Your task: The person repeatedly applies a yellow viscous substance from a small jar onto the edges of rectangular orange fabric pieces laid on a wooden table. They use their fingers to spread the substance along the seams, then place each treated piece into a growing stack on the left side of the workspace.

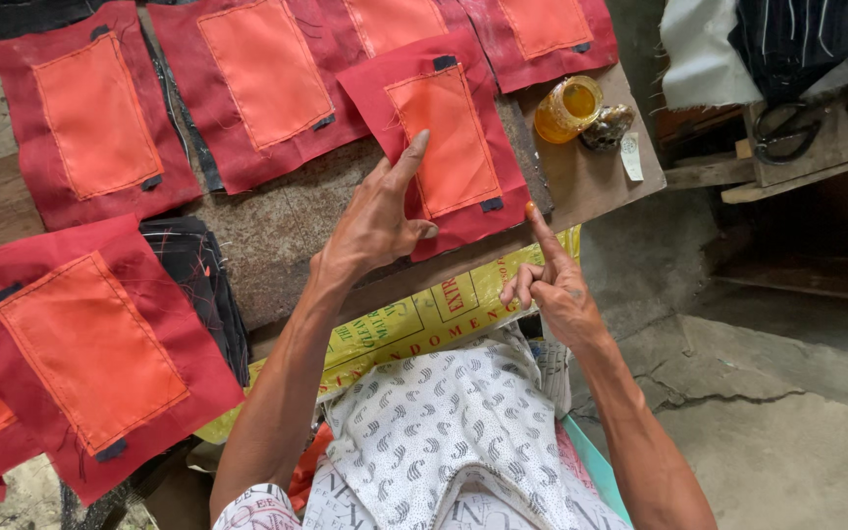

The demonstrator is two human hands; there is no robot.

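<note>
Red cloth pieces with orange patches [95, 118] spread over the worn table [287, 245], small amber jar [566, 106] near its corner, my left hand [375, 221] flat on the nearest red piece [444, 137], fingers spread, holding nothing, my right hand [554, 280] loosely curled, forefinger touching that piece's lower corner.

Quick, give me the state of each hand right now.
Left hand: open, fingers flat on the red fabric piece with the orange patch, holding nothing.
Right hand: index finger out at that piece's lower edge, other fingers curled, holding nothing.
</note>
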